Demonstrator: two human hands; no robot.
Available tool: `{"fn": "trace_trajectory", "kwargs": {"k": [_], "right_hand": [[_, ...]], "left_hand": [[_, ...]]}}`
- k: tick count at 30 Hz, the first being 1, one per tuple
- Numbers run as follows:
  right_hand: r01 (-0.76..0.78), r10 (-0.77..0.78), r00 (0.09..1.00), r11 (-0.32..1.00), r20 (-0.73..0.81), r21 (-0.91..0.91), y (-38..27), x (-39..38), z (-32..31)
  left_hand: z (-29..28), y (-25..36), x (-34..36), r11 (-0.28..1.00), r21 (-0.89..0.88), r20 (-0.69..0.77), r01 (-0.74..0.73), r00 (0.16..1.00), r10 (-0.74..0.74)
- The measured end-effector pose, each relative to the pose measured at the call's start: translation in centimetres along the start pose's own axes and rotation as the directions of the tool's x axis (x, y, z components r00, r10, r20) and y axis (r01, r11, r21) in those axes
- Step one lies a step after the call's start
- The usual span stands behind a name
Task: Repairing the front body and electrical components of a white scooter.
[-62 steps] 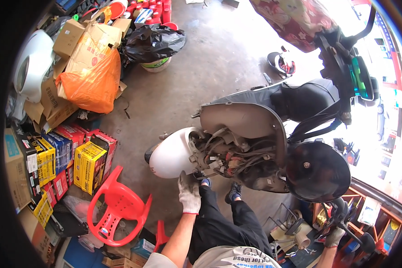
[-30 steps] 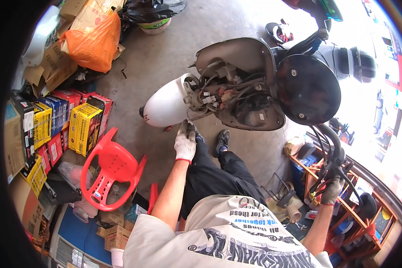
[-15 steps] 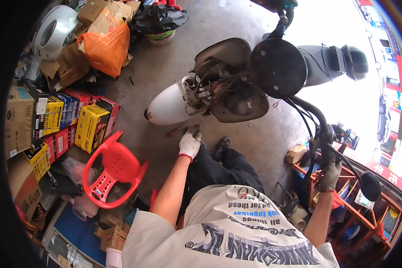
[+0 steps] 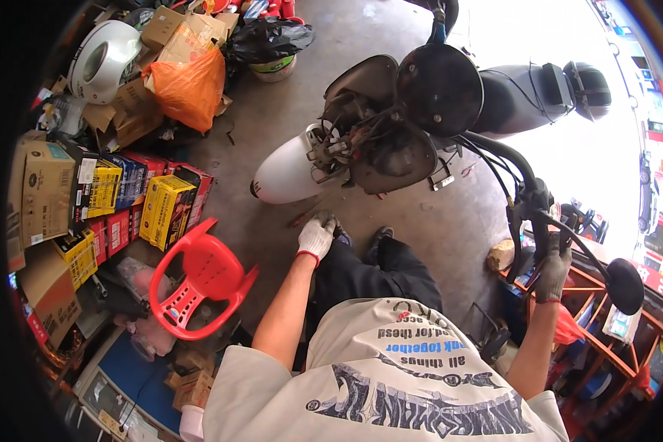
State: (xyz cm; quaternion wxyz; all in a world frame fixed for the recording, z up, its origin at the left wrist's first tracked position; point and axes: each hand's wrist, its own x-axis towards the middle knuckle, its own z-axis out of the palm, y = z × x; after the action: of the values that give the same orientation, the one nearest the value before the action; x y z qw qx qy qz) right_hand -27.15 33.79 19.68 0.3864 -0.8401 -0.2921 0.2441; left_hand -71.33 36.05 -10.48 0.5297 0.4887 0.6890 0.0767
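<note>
My right hand (image 4: 555,272), in a grey-white work glove, is closed around the scooter's handlebar grip (image 4: 542,234), below a lever and a round mirror (image 4: 626,286). My left hand (image 4: 317,237), in a white glove with a red cuff, hangs low beside my leg. Its fingers are curled, and what they hold, if anything, is hidden. The scooter stands ahead with its front stripped. A white front fender (image 4: 287,173), dark leg panels (image 4: 394,158), bare wiring (image 4: 346,147) and a round black part (image 4: 440,90) show. Near my left hand, a red-handled tool (image 4: 297,220) lies on the floor.
Left of me stand a red plastic chair (image 4: 205,280) and stacked boxes (image 4: 171,210). Behind them are a white helmet (image 4: 107,62), an orange bag (image 4: 191,92) and a bucket with a black bag (image 4: 272,51). An orange rack (image 4: 578,317) stands at right.
The surroundings have shifted right in view. The handlebar's round black part has moved up and left, uncovering a small metal frame behind the leg panel. My right hand stays on the grip.
</note>
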Motion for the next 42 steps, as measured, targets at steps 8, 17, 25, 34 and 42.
{"fn": "trace_trajectory", "kwargs": {"k": [8, 17, 25, 34, 42], "right_hand": [[0.002, -0.003, 1.0, 1.0, 0.022, 0.027, -0.2, -0.3, 0.5], [0.058, -0.074, 0.994, 0.98, 0.079, 0.193, 0.2, 0.0, 0.5], [0.021, -0.038, 0.988, 0.993, 0.148, 0.115, -0.7, 0.0, 0.1], [0.169, -0.228, 0.942, 0.956, 0.245, 0.238, 0.4, 0.6, 0.3], [0.254, -0.325, 0.914, 0.925, 0.244, 0.281, 1.0, 1.1, 0.3]], "left_hand": [[-0.2, 0.0, -1.1, 0.999, 0.036, -0.022, -0.021, 1.0, 0.022], [1.8, 0.9, -1.8, 0.999, -0.005, -0.098, -0.042, 0.994, 0.042], [4.9, 1.8, -4.0, 0.99, -0.139, -0.054, -0.005, 0.999, -0.002], [7.4, 6.1, -8.2, 0.977, -0.198, -0.117, -0.081, 0.991, 0.059], [7.7, 11.2, -11.1, 0.828, -0.538, -0.146, -0.159, 0.985, 0.094]]}}
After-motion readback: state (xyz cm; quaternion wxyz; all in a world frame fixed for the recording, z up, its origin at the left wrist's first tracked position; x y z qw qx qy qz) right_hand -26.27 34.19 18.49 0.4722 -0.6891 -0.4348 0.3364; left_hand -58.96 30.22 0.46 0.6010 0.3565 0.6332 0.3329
